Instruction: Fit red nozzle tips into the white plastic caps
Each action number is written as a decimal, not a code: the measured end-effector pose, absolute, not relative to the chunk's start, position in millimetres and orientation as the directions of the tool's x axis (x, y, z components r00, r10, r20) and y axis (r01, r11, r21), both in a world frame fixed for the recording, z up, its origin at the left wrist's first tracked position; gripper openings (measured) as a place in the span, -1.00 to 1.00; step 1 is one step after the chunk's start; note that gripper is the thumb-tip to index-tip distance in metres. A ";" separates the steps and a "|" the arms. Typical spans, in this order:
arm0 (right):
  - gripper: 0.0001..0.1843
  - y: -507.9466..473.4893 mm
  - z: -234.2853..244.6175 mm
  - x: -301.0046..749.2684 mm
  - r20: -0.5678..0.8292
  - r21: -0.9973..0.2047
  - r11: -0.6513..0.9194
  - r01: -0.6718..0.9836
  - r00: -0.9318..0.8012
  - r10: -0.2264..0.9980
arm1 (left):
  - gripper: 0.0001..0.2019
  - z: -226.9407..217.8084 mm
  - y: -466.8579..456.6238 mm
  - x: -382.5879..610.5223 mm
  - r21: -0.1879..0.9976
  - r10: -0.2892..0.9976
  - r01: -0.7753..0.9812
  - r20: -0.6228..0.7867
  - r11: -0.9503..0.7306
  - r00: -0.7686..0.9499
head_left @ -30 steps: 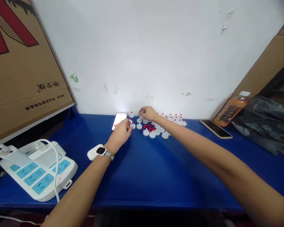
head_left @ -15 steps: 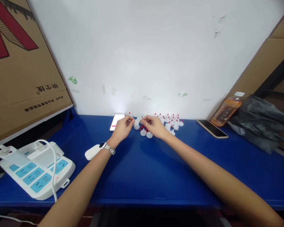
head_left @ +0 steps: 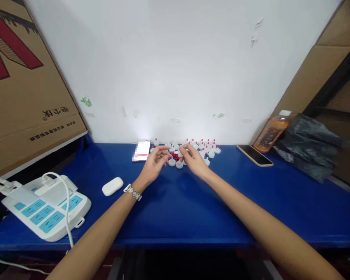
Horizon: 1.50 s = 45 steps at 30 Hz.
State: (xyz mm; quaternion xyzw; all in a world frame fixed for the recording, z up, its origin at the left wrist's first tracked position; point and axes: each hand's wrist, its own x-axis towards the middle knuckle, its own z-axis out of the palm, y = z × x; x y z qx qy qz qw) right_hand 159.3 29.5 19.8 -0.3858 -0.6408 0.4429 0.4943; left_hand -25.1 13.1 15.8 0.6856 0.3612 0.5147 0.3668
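Red-tipped caps (head_left: 211, 151) point upward, long axes vertical

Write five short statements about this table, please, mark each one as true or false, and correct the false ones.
1. The bottle has a white lid. True.
2. The right hand touches the bottle. False: the right hand is by the white caps.
3. A metal band is around the left wrist. True.
4. The power strip lies beside the bottle. False: the power strip is at the left side of the table.
5. The phone near the bottle has a dark screen. True.
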 end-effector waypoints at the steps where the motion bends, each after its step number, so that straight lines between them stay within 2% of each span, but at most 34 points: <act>1: -0.55 29.4 19.5 159.5 0.286 -0.952 0.302 0.054 -0.197 0.938 | -0.69 17.4 11.8 -26.1 0.851 0.866 0.187 0.453 -0.490 0.209; 3: -0.58 29.3 19.6 159.4 0.275 -0.957 0.288 0.047 -0.184 0.944 | -0.73 22.9 10.8 -25.1 0.755 0.843 0.377 0.475 -0.537 0.252; 5: -0.62 29.7 21.1 159.6 0.268 -0.961 0.276 0.023 -0.172 0.948 | -0.75 30.7 12.6 -19.5 0.606 0.804 0.528 0.466 -0.595 0.370; 7: -0.66 30.8 23.7 160.8 0.280 -0.960 0.280 -0.020 -0.140 0.950 | -0.74 38.2 17.6 -10.4 0.475 0.754 0.586 0.449 -0.656 0.479; 9: -0.66 32.0 26.2 162.7 0.311 -0.950 0.306 -0.062 -0.104 0.945 | -0.72 42.4 24.6 -0.5 0.395 0.708 0.591 0.464 -0.703 0.532; 12: -0.61 32.3 27.9 164.5 0.356 -0.933 0.345 -0.102 -0.136 0.924 | -0.70 40.0 33.7 10.1 0.376 0.660 0.547 0.509 -0.748 0.553; 16: -0.55 28.4 29.1 161.7 0.375 -0.924 0.351 -0.150 -0.181 0.909 | -0.67 31.0 36.1 11.4 0.408 0.681 0.553 0.541 -0.726 0.494; 18: -0.55 24.8 31.7 159.2 0.323 -0.940 0.291 -0.179 -0.191 0.927 | -0.68 29.2 34.5 8.8 0.335 0.668 0.608 0.572 -0.720 0.476; 22: -0.60 17.2 37.1 155.4 0.125 -0.970 0.065 -0.235 -0.250 0.960 | -0.69 29.8 31.0 6.7 0.182 0.626 0.679 0.603 -0.712 0.495; 24: -0.63 16.2 36.8 155.4 0.099 -0.977 0.045 -0.210 -0.252 0.963 | -0.69 29.4 30.1 8.8 0.191 0.617 0.658 0.600 -0.729 0.509; 25: -0.63 17.2 35.6 156.2 0.131 -0.981 0.093 -0.169 -0.230 0.964 | -0.67 28.8 30.1 10.0 0.235 0.624 0.637 0.605 -0.734 0.495; 28: -0.67 25.5 30.3 162.2 0.338 -0.938 0.344 0.040 -0.114 0.934 | -0.62 26.3 32.9 10.9 0.470 0.710 0.564 0.615 -0.679 0.342; 30: -0.70 33.7 26.6 168.0 0.391 -0.911 0.395 0.122 -0.050 0.919 | -0.59 24.7 38.1 7.3 0.571 0.768 0.543 0.587 -0.616 0.255; 32: -0.72 41.3 23.7 173.1 0.324 -0.940 0.324 0.105 -0.026 0.946 | -0.61 22.9 46.3 1.7 0.559 0.791 0.585 0.550 -0.588 0.270; 34: -0.75 46.0 21.8 176.4 0.270 -0.958 0.272 0.091 -0.039 0.962 | -0.66 20.7 55.9 -2.8 0.472 0.782 0.651 0.527 -0.595 0.332; 39: -0.72 44.0 23.5 178.7 0.398 -0.887 0.408 0.216 -0.091 0.913 | -0.74 16.6 69.3 -2.1 0.318 0.764 0.725 0.479 -0.611 0.433; 42: -0.69 40.0 27.3 179.8 0.454 -0.842 0.475 0.255 -0.141 0.880 | -0.71 17.9 64.6 -0.8 0.309 0.754 0.736 0.523 -0.603 0.398; 45: -0.63 37.8 28.4 180.6 0.454 -0.835 0.500 0.231 -0.227 0.862 | -0.72 19.7 54.3 -4.4 0.348 0.747 0.712 0.553 -0.610 0.370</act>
